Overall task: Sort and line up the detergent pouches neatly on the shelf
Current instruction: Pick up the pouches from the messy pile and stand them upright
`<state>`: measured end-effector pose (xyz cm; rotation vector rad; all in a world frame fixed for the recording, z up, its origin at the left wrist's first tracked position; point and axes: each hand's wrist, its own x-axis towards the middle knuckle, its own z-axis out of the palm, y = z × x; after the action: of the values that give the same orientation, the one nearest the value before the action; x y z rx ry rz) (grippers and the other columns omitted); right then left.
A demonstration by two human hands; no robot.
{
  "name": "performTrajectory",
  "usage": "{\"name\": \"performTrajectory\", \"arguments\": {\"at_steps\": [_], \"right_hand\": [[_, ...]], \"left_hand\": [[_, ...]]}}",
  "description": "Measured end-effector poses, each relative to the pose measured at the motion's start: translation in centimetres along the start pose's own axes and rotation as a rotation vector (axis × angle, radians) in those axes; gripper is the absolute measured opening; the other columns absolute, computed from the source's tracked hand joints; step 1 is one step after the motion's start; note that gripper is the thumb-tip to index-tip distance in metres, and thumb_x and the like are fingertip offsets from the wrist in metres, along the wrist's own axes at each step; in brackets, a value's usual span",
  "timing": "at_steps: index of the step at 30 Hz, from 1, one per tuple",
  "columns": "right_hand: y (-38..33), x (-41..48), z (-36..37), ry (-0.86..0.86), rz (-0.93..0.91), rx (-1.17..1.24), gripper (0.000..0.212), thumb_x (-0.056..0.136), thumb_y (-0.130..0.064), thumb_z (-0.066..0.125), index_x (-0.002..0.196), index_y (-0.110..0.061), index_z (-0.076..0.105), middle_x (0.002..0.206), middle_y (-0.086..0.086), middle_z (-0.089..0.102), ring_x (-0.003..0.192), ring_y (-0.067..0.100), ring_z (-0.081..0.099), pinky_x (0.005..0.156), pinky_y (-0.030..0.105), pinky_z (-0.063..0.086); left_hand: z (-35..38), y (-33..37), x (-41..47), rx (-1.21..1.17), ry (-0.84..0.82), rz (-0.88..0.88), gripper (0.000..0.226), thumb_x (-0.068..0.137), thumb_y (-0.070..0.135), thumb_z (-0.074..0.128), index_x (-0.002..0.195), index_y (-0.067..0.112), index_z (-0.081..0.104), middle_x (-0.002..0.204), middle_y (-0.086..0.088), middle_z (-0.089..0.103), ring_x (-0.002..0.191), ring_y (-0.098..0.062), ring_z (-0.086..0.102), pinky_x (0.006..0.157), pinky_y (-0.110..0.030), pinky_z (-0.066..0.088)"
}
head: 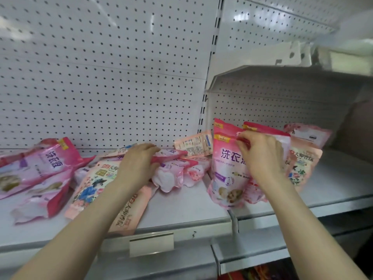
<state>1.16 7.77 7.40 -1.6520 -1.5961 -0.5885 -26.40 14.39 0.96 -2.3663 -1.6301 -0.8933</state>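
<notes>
Several pink detergent pouches lie jumbled on the white shelf (181, 211). My left hand (139, 160) grips a lying pink pouch (171, 154) in the middle of the heap. A peach flowered pouch (94, 178) lies flat under my left forearm. To the right, pouches stand upright in a row. My right hand (260, 152) pinches the top of a red-topped pouch (268, 130) standing behind the front upright pink pouch (226, 170). Another peach pouch (304, 164) stands just right of my hand.
More pink pouches (38, 168) lie at the far left. A pegboard back wall (101, 77) rises behind. An upper shelf (292, 75) overhangs the right bay. A blank price-tag holder (151, 243) sits on the front edge. Bare shelf surface (343, 178) extends right of the standing pouches.
</notes>
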Motion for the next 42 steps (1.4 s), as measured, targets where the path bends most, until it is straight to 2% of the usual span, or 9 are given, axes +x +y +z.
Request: {"name": "performTrajectory", "arguments": {"at_steps": [7,11,14,18,24,27,30,36,42], "right_hand": [[-5.7,-1.7,2.2,0.189,-0.250,0.060,0.024,0.080,0.001,0.076,0.102,-0.008,0.077,0.096,0.008,0.076,0.094,0.030,0.064,0.081,0.040,0.050],[-8.4,-3.4,6.1,-0.122,-0.209,0.189,0.030,0.085,0.006,0.064,0.107,-0.011,0.076,0.104,0.007,0.075,0.098,0.027,0.067,0.095,0.042,0.050],[-8.3,-4.2,9.0,-0.295,-0.121,0.216,0.034,0.086,0.001,0.057,0.112,-0.015,0.073,0.107,0.005,0.074,0.099,0.027,0.066,0.085,0.036,0.051],[-7.3,-3.4,12.6,-0.477,0.021,0.176,0.043,0.092,-0.004,0.047,0.131,-0.017,0.060,0.120,0.010,0.068,0.108,0.029,0.064,0.090,0.038,0.052],[-6.6,-0.1,17.1,-0.699,0.181,0.014,0.027,0.103,-0.027,0.037,0.106,-0.013,0.060,0.102,0.011,0.068,0.092,0.027,0.064,0.083,0.037,0.053],[-7.3,1.1,18.9,-0.778,0.165,-0.016,0.040,0.101,-0.045,0.038,0.115,-0.012,0.058,0.110,0.015,0.067,0.103,0.032,0.063,0.085,0.037,0.049],[-7.9,1.7,20.2,-0.838,0.200,0.005,0.038,0.100,-0.041,0.042,0.123,-0.013,0.054,0.122,0.015,0.064,0.116,0.034,0.058,0.099,0.044,0.046],[-7.9,3.3,22.4,-0.936,0.184,-0.032,0.051,0.100,-0.052,0.034,0.126,-0.016,0.060,0.129,0.014,0.061,0.117,0.033,0.057,0.097,0.039,0.044],[-7.6,4.2,22.6,-0.919,0.344,0.072,0.062,0.088,-0.068,0.050,0.108,-0.012,0.066,0.112,0.014,0.068,0.105,0.031,0.063,0.096,0.041,0.049]], "left_hand": [[0.4,-2.1,2.4,0.218,-0.145,0.080,0.047,0.088,0.034,0.060,0.133,0.018,0.056,0.138,0.001,0.055,0.136,-0.027,0.038,0.113,-0.036,0.026],[1.1,-2.2,4.0,0.313,-0.191,0.119,0.042,0.087,0.042,0.058,0.123,0.021,0.060,0.121,0.000,0.062,0.114,-0.023,0.055,0.103,-0.037,0.034],[1.7,-2.2,4.5,0.297,-0.195,0.062,0.034,0.088,0.040,0.057,0.114,0.019,0.062,0.112,-0.003,0.062,0.107,-0.027,0.057,0.079,-0.032,0.040],[1.1,-3.5,4.6,0.153,-0.104,-0.069,0.020,0.086,0.018,0.054,0.104,0.017,0.064,0.103,-0.006,0.064,0.098,-0.033,0.062,0.071,-0.034,0.045],[-2.0,-5.8,4.1,0.087,0.059,-0.097,0.023,0.085,0.008,0.060,0.105,0.016,0.066,0.098,-0.004,0.064,0.088,-0.030,0.060,0.065,-0.033,0.039],[-3.0,-7.5,3.1,0.241,-0.023,-0.032,0.027,0.085,0.015,0.065,0.111,0.023,0.064,0.101,0.001,0.065,0.099,-0.024,0.057,0.080,-0.033,0.043],[-3.5,-8.8,1.8,0.458,-0.287,-0.045,0.039,0.088,0.022,0.061,0.123,0.036,0.056,0.117,0.006,0.063,0.117,-0.019,0.053,0.113,-0.038,0.025],[-2.4,-7.6,4.1,0.445,-0.355,0.023,0.046,0.086,0.053,0.052,0.124,0.028,0.058,0.107,0.001,0.067,0.124,-0.023,0.048,0.118,-0.042,0.017],[1.6,-6.5,5.7,0.273,-0.470,-0.006,0.045,0.092,0.057,0.048,0.120,0.022,0.054,0.115,-0.005,0.064,0.106,-0.028,0.060,0.074,-0.033,0.043]]}}
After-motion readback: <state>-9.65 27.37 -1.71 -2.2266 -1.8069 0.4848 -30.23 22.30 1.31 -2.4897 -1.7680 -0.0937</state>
